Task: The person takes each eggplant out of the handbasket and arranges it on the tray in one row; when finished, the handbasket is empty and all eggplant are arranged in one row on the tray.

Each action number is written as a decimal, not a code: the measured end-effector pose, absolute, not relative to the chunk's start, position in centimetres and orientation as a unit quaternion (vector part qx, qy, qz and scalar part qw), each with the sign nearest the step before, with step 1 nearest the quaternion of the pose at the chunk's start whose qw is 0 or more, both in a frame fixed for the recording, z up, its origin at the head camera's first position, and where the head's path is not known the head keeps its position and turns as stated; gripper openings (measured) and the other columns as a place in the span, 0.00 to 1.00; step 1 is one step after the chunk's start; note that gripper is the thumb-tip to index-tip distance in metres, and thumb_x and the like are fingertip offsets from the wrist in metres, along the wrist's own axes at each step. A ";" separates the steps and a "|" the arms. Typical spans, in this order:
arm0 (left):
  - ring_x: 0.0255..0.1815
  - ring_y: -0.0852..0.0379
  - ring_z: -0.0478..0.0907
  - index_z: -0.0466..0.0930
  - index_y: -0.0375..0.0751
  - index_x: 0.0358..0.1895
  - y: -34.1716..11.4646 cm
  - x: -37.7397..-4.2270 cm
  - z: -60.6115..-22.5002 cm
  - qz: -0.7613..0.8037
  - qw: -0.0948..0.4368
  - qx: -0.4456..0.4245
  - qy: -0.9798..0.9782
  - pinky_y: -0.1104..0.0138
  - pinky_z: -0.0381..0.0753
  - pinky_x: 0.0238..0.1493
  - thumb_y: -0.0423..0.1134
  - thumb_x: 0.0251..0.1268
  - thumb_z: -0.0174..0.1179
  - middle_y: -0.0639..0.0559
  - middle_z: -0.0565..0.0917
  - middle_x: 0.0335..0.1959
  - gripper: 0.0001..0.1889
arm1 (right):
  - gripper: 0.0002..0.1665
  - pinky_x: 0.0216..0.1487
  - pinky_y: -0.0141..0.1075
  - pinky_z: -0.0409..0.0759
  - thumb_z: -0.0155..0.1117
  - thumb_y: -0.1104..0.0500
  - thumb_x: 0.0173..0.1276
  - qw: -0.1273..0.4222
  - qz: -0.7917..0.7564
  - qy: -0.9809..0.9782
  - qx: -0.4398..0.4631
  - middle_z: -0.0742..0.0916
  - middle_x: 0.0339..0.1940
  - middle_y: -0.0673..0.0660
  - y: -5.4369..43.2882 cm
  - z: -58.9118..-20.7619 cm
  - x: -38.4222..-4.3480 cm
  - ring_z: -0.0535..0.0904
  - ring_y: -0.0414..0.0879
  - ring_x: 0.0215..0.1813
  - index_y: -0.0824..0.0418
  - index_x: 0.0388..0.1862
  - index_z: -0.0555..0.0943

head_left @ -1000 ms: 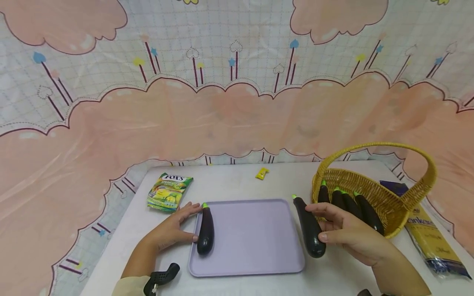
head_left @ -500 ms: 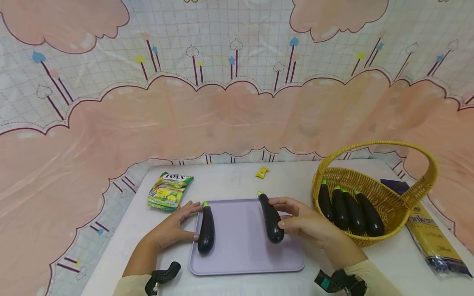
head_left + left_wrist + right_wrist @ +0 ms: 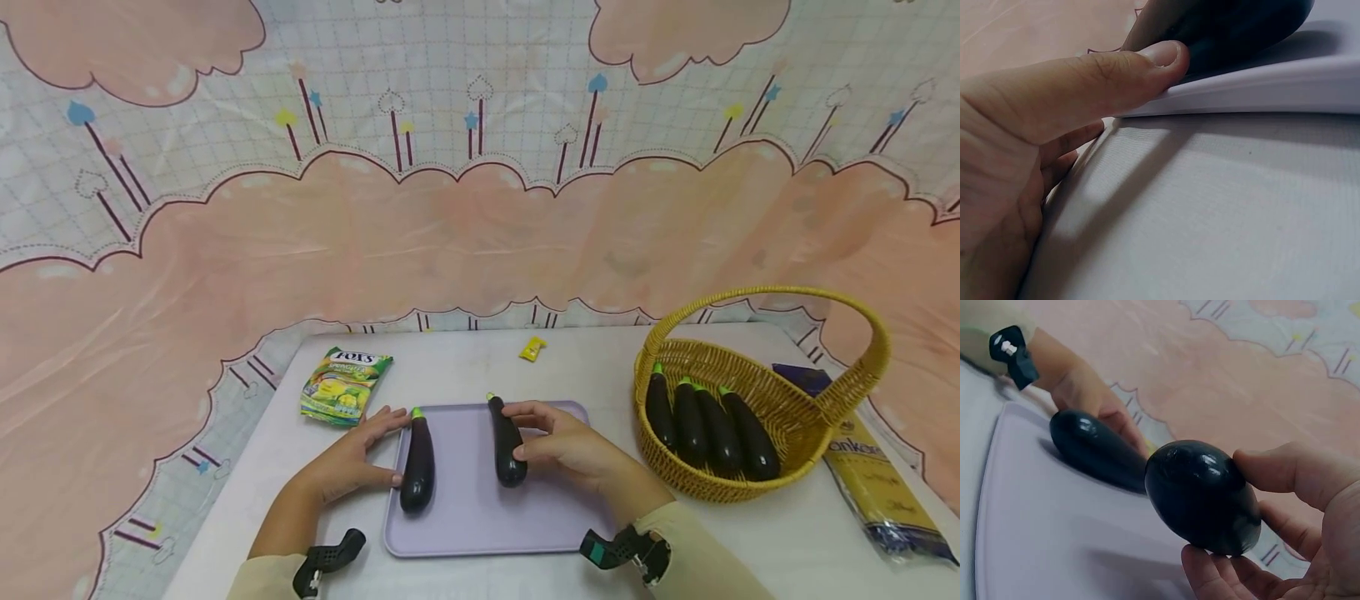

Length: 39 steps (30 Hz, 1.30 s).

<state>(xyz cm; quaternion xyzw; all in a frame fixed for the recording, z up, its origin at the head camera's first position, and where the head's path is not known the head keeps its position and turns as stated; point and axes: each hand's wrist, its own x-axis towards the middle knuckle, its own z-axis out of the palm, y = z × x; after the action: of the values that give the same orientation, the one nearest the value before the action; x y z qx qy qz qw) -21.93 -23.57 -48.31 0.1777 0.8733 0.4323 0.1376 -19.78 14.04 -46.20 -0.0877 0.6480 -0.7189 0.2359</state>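
My right hand pinches an eggplant between thumb and fingers, over the middle of the lilac tray. In the right wrist view this held eggplant shows its round end, with a shadow on the tray below. A second eggplant lies along the tray's left side. Beside it my left hand rests at the tray's left edge, fingers spread. In the left wrist view the thumb lies at the tray rim by that eggplant; I cannot tell if it touches the eggplant.
A yellow wicker basket with several eggplants stands right of the tray, its handle arching high. Behind it lies a gold and blue packet. A green candy bag sits back left, and a small yellow wrapped candy at the back.
My right hand has carried the eggplant leftward, from beside the basket to over the middle of the tray. The left hand and the eggplant beside it have stayed in place.
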 end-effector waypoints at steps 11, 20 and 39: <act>0.89 0.38 0.39 0.71 0.53 0.80 -23.8 -21.9 -48.6 0.428 0.140 0.170 0.877 0.32 0.31 0.81 0.44 0.48 0.85 0.47 0.61 0.86 0.51 | 0.38 0.53 0.43 0.90 0.73 0.76 0.58 0.253 -0.702 0.657 -0.109 0.78 0.70 0.66 9.2 -47.3 -19.9 0.85 0.54 0.57 0.66 0.70 0.78; 0.89 0.37 0.39 0.72 0.51 0.80 -23.7 -21.8 -48.5 0.426 0.137 0.175 0.877 0.32 0.30 0.82 0.44 0.48 0.84 0.46 0.61 0.86 0.50 | 0.39 0.49 0.39 0.89 0.80 0.73 0.55 0.215 -0.633 0.732 -0.133 0.90 0.51 0.60 7.1 -46.7 -19.7 0.88 0.50 0.52 0.61 0.68 0.83; 0.89 0.38 0.41 0.72 0.51 0.79 -23.7 -22.1 -48.7 0.433 0.126 0.191 0.872 0.33 0.31 0.82 0.43 0.48 0.84 0.46 0.63 0.85 0.50 | 0.38 0.60 0.44 0.83 0.82 0.66 0.58 0.164 -0.563 0.791 -0.172 0.91 0.52 0.56 5.7 -46.6 -19.7 0.88 0.47 0.55 0.58 0.69 0.83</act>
<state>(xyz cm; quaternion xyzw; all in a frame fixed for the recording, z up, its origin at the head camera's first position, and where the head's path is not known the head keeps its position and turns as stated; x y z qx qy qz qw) -22.06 -23.73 -48.67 0.1911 0.8717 0.4333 0.1259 -19.66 5.69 -46.60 -0.1723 0.7914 -0.5630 0.1644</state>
